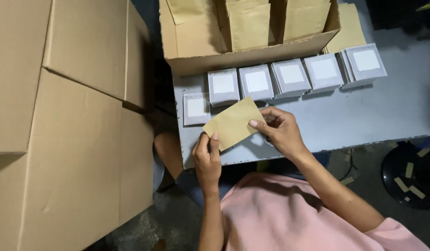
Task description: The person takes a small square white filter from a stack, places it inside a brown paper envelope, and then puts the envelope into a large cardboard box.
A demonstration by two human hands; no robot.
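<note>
Head view, looking down at a grey metal table (391, 116), the landmark for everything here. Left of the table stand large closed cardboard cartons (75, 125). At the table's near left corner, the left hand (207, 160) pinches the lower left corner of a flat brown paper envelope (233, 123), thumb on top and fingers curled beneath. The envelope hovers just above the table's front edge, its long axis tilted, rising from lower left to upper right. The right hand (280, 130) pinches its right edge, thumb lying across the face and fingers behind; this hand sits further over the table, wrist bent inward. Both hands are closed on the envelope, one at each end. Behind it on the table runs a row of small white boxes (291, 76) with square labels. At the table's far edge rests an open carton of upright brown envelopes (250, 28).
</note>
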